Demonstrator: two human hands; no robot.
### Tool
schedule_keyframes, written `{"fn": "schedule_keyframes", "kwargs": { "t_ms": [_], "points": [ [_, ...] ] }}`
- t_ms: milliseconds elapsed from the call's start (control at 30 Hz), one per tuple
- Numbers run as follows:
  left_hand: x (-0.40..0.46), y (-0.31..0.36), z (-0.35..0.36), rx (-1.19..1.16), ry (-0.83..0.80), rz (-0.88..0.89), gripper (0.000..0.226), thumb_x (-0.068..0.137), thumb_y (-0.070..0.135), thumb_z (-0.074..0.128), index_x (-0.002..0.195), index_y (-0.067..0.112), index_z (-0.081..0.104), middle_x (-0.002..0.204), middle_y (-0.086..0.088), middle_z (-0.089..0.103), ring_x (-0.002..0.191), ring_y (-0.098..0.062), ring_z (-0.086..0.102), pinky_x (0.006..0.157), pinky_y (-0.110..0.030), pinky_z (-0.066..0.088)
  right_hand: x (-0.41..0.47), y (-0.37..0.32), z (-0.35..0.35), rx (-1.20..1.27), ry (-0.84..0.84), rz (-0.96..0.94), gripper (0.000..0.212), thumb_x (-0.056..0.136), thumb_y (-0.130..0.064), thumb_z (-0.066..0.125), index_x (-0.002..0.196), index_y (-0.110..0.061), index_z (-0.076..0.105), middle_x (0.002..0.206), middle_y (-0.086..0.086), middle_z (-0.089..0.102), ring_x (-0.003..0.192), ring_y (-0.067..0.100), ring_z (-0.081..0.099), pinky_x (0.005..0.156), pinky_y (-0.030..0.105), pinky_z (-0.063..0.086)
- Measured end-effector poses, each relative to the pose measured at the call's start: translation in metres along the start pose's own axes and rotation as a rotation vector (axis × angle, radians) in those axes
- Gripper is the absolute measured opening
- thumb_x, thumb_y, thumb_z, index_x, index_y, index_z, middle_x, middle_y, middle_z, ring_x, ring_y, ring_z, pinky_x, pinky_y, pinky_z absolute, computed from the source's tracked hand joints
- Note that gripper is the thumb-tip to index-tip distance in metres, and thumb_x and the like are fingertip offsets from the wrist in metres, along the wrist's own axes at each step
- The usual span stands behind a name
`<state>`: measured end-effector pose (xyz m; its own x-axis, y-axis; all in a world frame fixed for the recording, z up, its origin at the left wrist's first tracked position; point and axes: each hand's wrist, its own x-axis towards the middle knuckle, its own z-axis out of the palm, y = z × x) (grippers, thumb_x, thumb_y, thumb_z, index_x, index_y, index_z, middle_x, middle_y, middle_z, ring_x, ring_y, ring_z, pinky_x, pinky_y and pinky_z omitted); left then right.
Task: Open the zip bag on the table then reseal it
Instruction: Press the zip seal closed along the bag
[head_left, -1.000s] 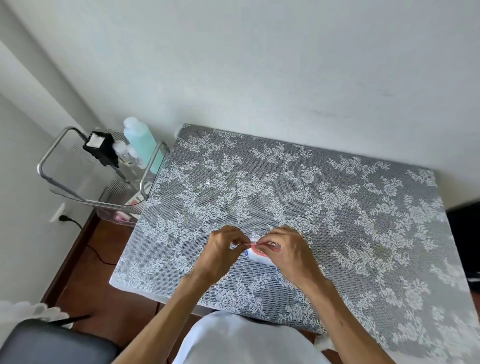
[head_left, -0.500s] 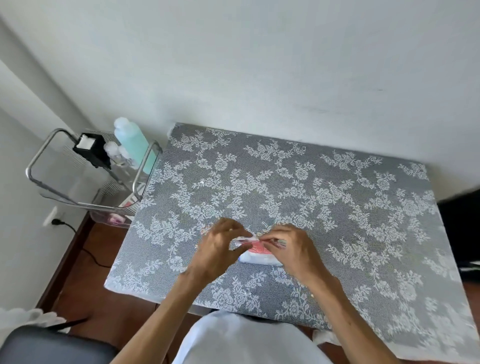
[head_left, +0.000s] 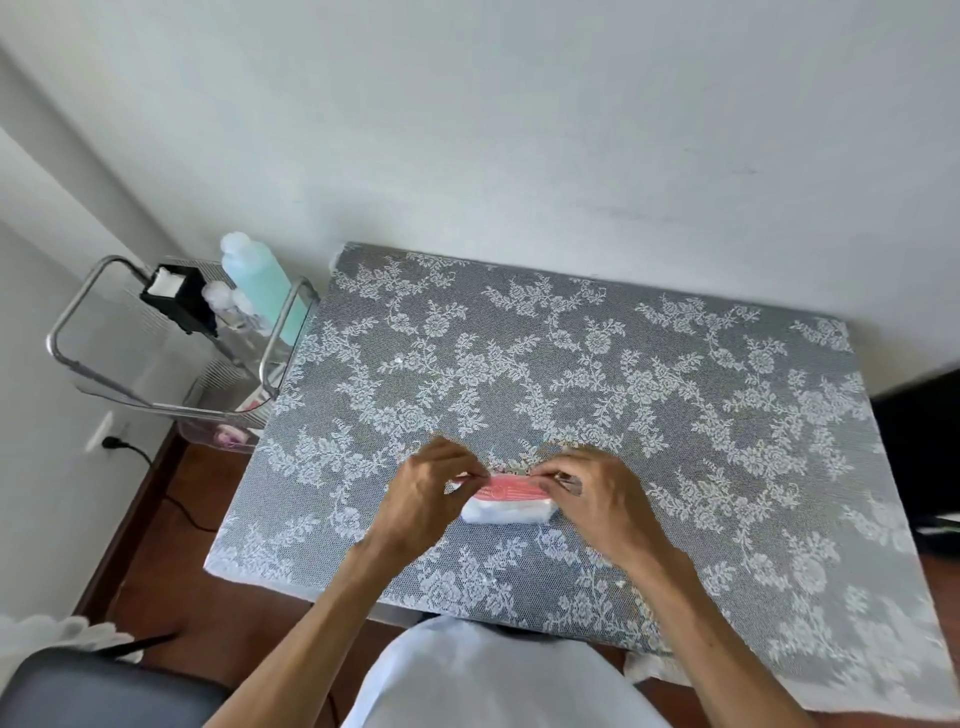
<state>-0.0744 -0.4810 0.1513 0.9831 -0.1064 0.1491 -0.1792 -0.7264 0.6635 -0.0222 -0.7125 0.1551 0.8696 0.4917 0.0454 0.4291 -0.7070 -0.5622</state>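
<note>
1. head view: the zip bag (head_left: 506, 501) lies on the lace-covered worktop (head_left: 675, 415), near its front edge and somewhat left of the middle, just in front of the person.
2. the left hand (head_left: 423, 501) pinches the bag's top strip at its left end with thumb and forefinger; the right hand (head_left: 597, 499) pinches the same strip at its right end. whether the seal is open or pressed together between them is too small to tell.
3. the bag looks small, light and soft: thin clear film around a white and pink filling, so it likely crumples and slides on the cloth rather than resisting.
4. the film is probably slippery, so the best hold is the stiffer zip strip along the top, gripped close to the seal.
5. a wire rack with bottles (head_left: 260, 291) stands off the worktop's back left corner, well apart.
</note>
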Motion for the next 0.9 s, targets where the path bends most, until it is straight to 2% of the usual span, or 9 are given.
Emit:
{"fn": "schedule_keyframes", "kwargs": {
  "t_ms": [100, 200, 333, 500, 667, 733, 900],
  "points": [
    [0.0, 0.003, 0.001, 0.05, -0.022, 0.01, 0.014, 0.086, 0.021, 0.07, 0.096, 0.012, 0.074, 0.094, 0.003, 0.07, 0.09, -0.01, 0.057, 0.075, -0.027, 0.055, 0.001, 0.0, 0.003, -0.107, 0.024, -0.035, 0.017, 0.082, -0.026, 0.072, 0.098, -0.021, 0.069, 0.09, -0.008, 0.069, 0.075, 0.0, 0.051, 0.073, 0.031, 0.056],
    [0.004, 0.006, 0.003, 0.125, 0.011, 0.028, 0.015, 0.086, 0.028, 0.07, 0.097, 0.018, 0.073, 0.094, 0.006, 0.069, 0.092, -0.012, 0.056, 0.079, -0.031, 0.053, 0.002, 0.0, 0.005, -0.139, 0.055, -0.044, 0.016, 0.083, -0.031, 0.066, 0.097, -0.022, 0.067, 0.091, -0.009, 0.068, 0.078, 0.002, 0.049, 0.075, 0.03, 0.053],
    [0.007, 0.012, 0.007, 0.248, 0.024, 0.024, 0.026, 0.084, 0.039, 0.071, 0.103, 0.02, 0.072, 0.1, 0.007, 0.069, 0.098, -0.015, 0.056, 0.087, -0.034, 0.049, 0.001, 0.003, 0.004, -0.124, 0.052, -0.033, 0.022, 0.084, -0.039, 0.057, 0.099, -0.025, 0.065, 0.093, -0.012, 0.067, 0.082, 0.005, 0.054, 0.08, 0.028, 0.049],
    [0.012, 0.018, 0.012, 0.315, 0.009, 0.06, 0.029, 0.086, 0.04, 0.068, 0.111, 0.025, 0.069, 0.103, 0.008, 0.069, 0.101, -0.015, 0.058, 0.091, -0.036, 0.048, 0.002, 0.002, 0.003, -0.105, 0.051, -0.065, 0.026, 0.083, -0.043, 0.057, 0.099, -0.025, 0.068, 0.093, -0.011, 0.067, 0.082, 0.003, 0.052, 0.077, 0.026, 0.046],
    [0.014, 0.026, 0.02, 0.34, -0.038, 0.126, 0.014, 0.085, 0.033, 0.068, 0.093, 0.024, 0.073, 0.094, 0.009, 0.071, 0.091, -0.012, 0.06, 0.086, -0.033, 0.052, 0.003, -0.002, 0.003, -0.072, 0.037, -0.067, 0.033, 0.083, -0.05, 0.053, 0.098, -0.024, 0.068, 0.093, -0.012, 0.066, 0.082, 0.001, 0.052, 0.079, 0.022, 0.044],
    [0.016, 0.025, 0.02, 0.336, -0.04, 0.114, 0.012, 0.085, 0.033, 0.068, 0.09, 0.024, 0.073, 0.092, 0.01, 0.071, 0.09, -0.011, 0.06, 0.085, -0.031, 0.051, 0.003, -0.001, 0.002, -0.055, 0.029, -0.067, 0.04, 0.083, -0.053, 0.048, 0.099, -0.023, 0.069, 0.094, -0.011, 0.067, 0.082, 0.002, 0.054, 0.078, 0.023, 0.047],
    [0.019, 0.025, 0.017, 0.237, -0.03, 0.051, 0.015, 0.087, 0.032, 0.069, 0.099, 0.022, 0.072, 0.095, 0.008, 0.072, 0.089, -0.01, 0.061, 0.085, -0.033, 0.051, 0.005, 0.001, 0.001, -0.06, 0.012, -0.061, 0.032, 0.082, -0.046, 0.054, 0.098, -0.022, 0.07, 0.093, -0.011, 0.067, 0.083, 0.004, 0.055, 0.08, 0.03, 0.052]
  ]
}}
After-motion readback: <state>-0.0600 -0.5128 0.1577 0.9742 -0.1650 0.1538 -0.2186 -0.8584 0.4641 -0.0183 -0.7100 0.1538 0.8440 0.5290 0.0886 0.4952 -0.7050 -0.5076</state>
